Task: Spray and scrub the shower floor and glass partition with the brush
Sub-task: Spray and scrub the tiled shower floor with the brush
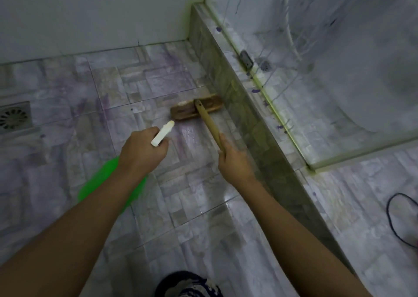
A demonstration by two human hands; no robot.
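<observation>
Right hand [235,161] gripped the brush [196,110] handle, head down on the wet floor [203,195] ahead, left hand [142,152] clutched the spray bottle [108,183], so the streaky glass partition [339,48] probably remained.

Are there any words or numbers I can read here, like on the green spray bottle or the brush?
None can be read.
Green spray bottle: mostly hidden behind the left arm and blurred; no label shows.
Brush: plain wood, no writing.
Floor drain: only a slotted pattern, no writing.
</observation>
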